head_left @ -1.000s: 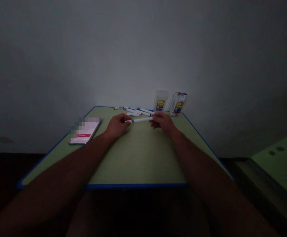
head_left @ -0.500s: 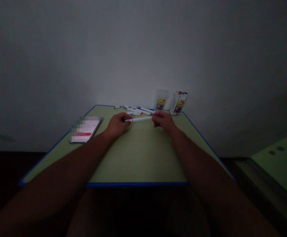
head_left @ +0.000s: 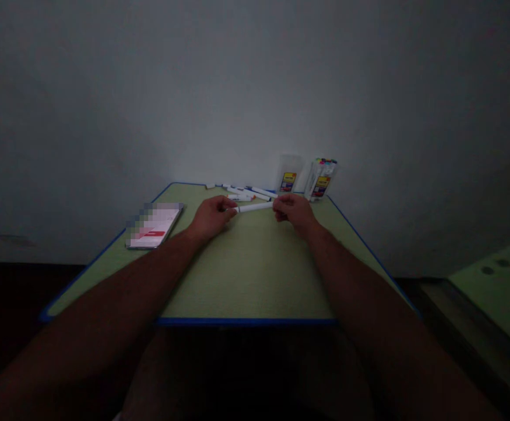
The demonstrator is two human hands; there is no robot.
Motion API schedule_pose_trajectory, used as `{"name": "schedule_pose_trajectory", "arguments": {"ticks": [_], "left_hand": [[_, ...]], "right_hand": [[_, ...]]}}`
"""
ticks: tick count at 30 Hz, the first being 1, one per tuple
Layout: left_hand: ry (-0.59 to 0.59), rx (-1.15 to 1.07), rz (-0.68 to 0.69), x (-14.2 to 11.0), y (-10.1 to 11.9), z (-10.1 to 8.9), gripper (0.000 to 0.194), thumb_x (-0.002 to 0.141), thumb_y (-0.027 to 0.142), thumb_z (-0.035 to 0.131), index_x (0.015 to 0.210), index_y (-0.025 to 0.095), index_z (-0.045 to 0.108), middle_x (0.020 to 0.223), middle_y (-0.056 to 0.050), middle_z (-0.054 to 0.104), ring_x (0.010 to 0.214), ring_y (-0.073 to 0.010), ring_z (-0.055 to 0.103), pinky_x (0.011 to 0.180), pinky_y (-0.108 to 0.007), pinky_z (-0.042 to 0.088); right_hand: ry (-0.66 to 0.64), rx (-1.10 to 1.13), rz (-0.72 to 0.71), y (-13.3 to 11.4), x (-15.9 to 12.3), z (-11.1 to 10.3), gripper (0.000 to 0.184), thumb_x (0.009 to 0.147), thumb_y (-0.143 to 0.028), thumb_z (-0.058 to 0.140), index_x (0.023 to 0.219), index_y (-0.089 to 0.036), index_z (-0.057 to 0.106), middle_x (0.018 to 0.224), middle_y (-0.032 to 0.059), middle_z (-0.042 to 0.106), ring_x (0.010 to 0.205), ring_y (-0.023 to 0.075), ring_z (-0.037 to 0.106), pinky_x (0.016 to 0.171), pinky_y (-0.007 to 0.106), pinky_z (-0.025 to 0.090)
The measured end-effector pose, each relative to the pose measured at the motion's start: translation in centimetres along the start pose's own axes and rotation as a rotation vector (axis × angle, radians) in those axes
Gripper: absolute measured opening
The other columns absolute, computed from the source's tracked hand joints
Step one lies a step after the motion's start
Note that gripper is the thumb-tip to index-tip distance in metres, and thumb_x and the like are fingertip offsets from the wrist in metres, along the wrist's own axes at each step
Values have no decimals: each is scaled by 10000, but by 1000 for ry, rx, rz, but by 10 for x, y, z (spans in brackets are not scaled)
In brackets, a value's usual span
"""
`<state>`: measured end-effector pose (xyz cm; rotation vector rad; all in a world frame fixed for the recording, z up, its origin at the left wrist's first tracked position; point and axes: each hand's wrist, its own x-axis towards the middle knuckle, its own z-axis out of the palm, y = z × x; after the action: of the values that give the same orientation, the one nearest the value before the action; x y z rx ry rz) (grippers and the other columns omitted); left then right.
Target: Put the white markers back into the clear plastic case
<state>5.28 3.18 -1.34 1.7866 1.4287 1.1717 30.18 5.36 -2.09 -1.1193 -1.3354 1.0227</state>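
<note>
A white marker [head_left: 255, 207] lies nearly level between my two hands, over the table's far half. My left hand [head_left: 213, 218] pinches its left end, where a thin dark ring shows beside the fingertips. On the other end, my right hand [head_left: 295, 212] has its thumb and fingers closed round the tip, which they hide. Just behind the held marker, several loose white markers [head_left: 240, 197] with coloured ends lie in a scattered pile.
Behind my right hand, a clear plastic case [head_left: 290, 171] with a yellow label stands near the wall. Beside it is a similar case [head_left: 322, 180] full of markers. A tablet or phone [head_left: 156, 227] with a lit screen lies at left on the green, blue-edged table [head_left: 246, 275].
Both hands keep their hold on the marker. The whole view has shifted slightly, so everything on the table sits a little higher and further right.
</note>
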Motion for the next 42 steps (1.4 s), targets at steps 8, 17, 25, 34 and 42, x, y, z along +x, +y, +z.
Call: {"name": "schedule_pose_trajectory", "arguments": {"ticks": [8,17,25,34,42], "left_hand": [[-43,-214,-96,-4,10,1,98,778,213,688,860,159,686,766,-50,723,571,-120,568,576,-265,445],[-81,-308,-124,-1,-1,4,134,839,269,644,830,147,698,749,-71,718,523,-101,533,525,-241,417],[-67,-105,-96,-1,-7,1,228,869,342,621,863,153,748,553,8,566,446,-95,434,462,-238,323],[-124,-132,-151,-5,5,1,126,808,248,675,839,151,751,509,27,526,441,-95,414,462,-252,295],[-125,-160,-140,-5,5,2,130,756,198,721,879,156,719,625,-3,618,487,-99,478,487,-251,353]], "right_hand": [[21,88,72,-10,-4,1,68,801,-200,713,842,-147,698,668,20,695,494,102,595,474,230,527],[25,91,77,-7,-2,-1,105,782,-228,732,741,-151,671,653,18,678,487,96,571,466,226,520],[31,56,88,-8,-3,-2,135,786,-224,720,686,-155,661,628,4,646,473,87,545,445,221,514],[54,20,104,-10,-4,-1,161,796,-223,735,677,-151,653,631,8,643,470,84,542,438,219,516],[50,76,83,-8,-3,-1,70,800,-183,729,835,-150,678,655,4,674,492,95,582,478,228,534]]}}
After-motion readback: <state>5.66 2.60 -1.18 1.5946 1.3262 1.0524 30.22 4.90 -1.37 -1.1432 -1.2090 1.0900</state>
